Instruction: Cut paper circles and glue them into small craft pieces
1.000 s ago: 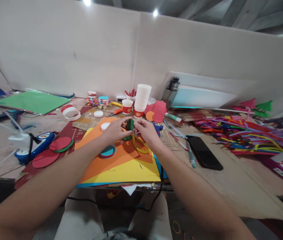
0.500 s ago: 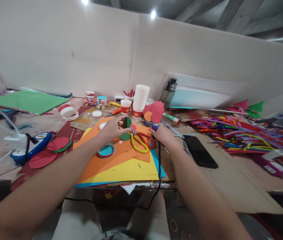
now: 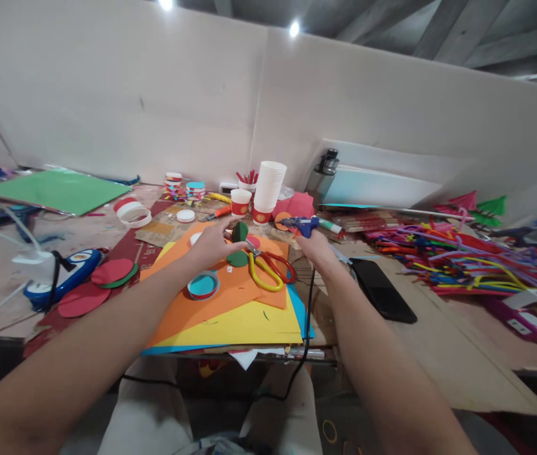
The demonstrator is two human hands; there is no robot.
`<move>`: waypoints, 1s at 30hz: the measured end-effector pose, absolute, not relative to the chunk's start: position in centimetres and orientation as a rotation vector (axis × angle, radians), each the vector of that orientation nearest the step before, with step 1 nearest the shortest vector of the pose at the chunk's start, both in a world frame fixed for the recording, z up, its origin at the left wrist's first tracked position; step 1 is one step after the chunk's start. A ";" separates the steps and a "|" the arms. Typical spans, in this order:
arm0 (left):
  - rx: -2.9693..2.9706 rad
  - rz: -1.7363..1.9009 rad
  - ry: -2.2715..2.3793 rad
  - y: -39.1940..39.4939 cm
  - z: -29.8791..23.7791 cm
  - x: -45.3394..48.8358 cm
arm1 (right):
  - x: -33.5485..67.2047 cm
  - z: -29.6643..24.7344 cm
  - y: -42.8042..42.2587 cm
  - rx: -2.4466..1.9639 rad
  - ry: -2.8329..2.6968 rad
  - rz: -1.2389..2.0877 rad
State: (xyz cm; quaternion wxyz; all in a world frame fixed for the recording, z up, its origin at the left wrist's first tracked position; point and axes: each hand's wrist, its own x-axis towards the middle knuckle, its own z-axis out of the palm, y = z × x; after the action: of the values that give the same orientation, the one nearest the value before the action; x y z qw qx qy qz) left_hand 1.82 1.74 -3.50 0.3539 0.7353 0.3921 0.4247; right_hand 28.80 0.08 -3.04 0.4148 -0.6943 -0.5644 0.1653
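In the head view my right hand (image 3: 316, 248) is closed round the handle of a blue hot glue gun (image 3: 305, 225), raised off the table with its nozzle pointing left. A black cord (image 3: 307, 316) hangs from its grip. My left hand (image 3: 215, 242) pinches a dark green paper disc (image 3: 239, 232) by its left side, tilted up on edge. Another green disc (image 3: 237, 258) lies just below it on the orange paper (image 3: 230, 287). Scissors (image 3: 268, 272) with yellow and red handles rest open between the hands. Nearer me sits a blue-bottomed ring cut from a cup (image 3: 203, 285).
A stack of white paper cups (image 3: 270, 183) stands at the back. Right of my right arm lie a black phone (image 3: 382, 289) and a heap of pipe cleaners (image 3: 467, 249). A blue power strip (image 3: 64, 275) and red paper discs (image 3: 86, 302) are on the left.
My right hand has lifted the glue gun up from the table, its nozzle now level and pointing left. My left hand has stayed in place with the green disc.
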 end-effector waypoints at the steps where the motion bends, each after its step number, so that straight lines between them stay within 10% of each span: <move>1: 1.860 1.105 0.996 1.9 -3.6 1.8 | 28.5 -2.8 -0.1 -1.748 -1.379 0.442; 10: 1.683 1.226 0.973 2.7 -3.4 1.4 | 23.9 0.9 -4.2 -1.061 -1.426 0.899; 30: 2.006 1.218 1.040 2.8 -3.7 1.5 | 23.4 0.5 -4.9 -1.306 -1.697 0.770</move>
State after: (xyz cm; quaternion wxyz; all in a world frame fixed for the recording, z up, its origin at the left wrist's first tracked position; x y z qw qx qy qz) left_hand 1.46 2.81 -3.72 0.2834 0.7493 0.3887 0.4551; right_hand 23.39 -4.94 0.49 0.4197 -0.5208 -0.6769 0.3072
